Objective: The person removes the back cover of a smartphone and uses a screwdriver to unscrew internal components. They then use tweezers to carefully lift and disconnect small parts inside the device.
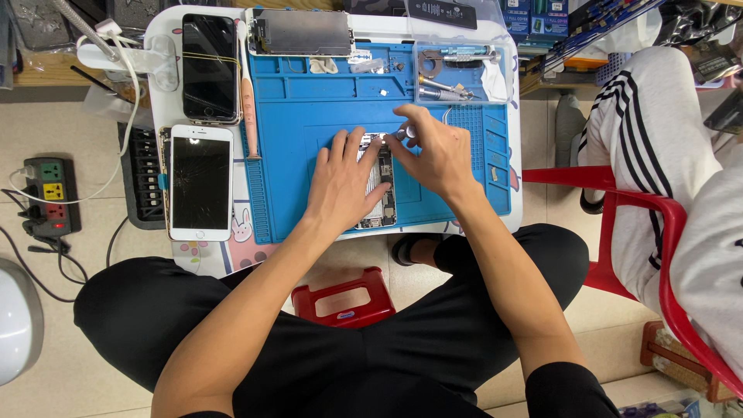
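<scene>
An opened phone body [381, 190] with its insides showing lies on the blue repair mat [309, 101]. My left hand [340, 182] rests flat on the phone's left side, fingers spread, holding it down. My right hand [435, 153] is curled over the phone's top end and pinches a small silver screwdriver [404, 134], its tip down at the phone. Most of the phone is hidden under both hands.
A white cracked phone [200, 183] and a dark phone [209, 68] lie left of the mat, next to a pink tool [249, 104]. A detached screen [302, 32] and clear parts tray [462, 72] sit at the far edge. Another person on a red chair [665, 224] is at right. Red stool [343, 298] below.
</scene>
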